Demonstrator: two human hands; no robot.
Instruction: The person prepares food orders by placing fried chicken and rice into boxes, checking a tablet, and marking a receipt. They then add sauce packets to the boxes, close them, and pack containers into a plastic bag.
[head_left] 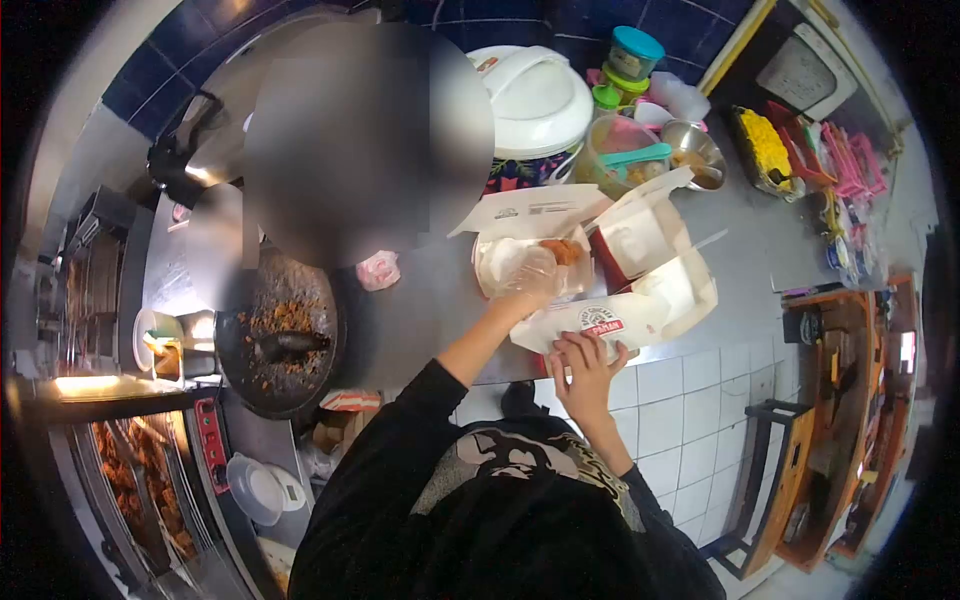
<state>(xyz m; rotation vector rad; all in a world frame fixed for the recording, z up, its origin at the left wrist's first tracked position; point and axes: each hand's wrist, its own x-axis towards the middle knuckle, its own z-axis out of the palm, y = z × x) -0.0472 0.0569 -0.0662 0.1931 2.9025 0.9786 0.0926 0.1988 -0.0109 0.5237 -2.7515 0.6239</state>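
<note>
My left hand (532,279), in a clear plastic glove, reaches inside an open white takeaway box (484,222). Its fingers are closed at a piece of fried chicken (566,250), partly hidden by the hand and the glove's glare. White rice or paper (500,254) lies left of the chicken. My bare right hand (586,376) grips the box's near flap, printed with a red and black logo (598,320), fingers over its edge. A second open takeaway box (685,290) stands directly to the right, with white lining inside.
A white-lidded rice cooker (535,105) and a plastic tub (612,150) with a turquoise spoon stand behind the boxes. A metal bowl (697,155) is beside them. Left are a dark stone mortar (285,385) with a pestle (290,346) and a crumpled pink-white bag (378,270).
</note>
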